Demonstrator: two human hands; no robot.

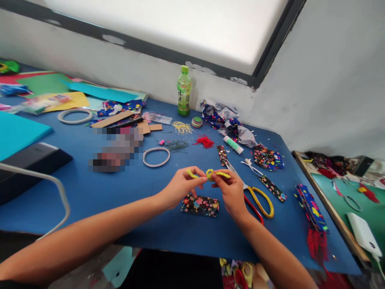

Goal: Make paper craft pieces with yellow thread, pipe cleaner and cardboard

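Observation:
Above the table's front part, my left hand [183, 185] and my right hand [231, 193] pinch a yellow cord [222, 174] between their fingertips. A small loop stands up in the cord between the two hands, and a short end sticks out past the fingers of each. Just below lies a black floral fabric strip [200, 206]; the left fingers hang over its upper edge. Scissors [261, 202] with yellow and red handles rest beside my right hand, partly hidden by it.
A green bottle [184, 91] stands by the wall. Around the blue table [168, 237] lie a white ring [156, 157], red threads [204, 141], a glue stick [233, 144], floral fabric pieces [268, 157] and a blue fabric piece with red tassel [313, 208]. A white cable [61, 192] curves at left.

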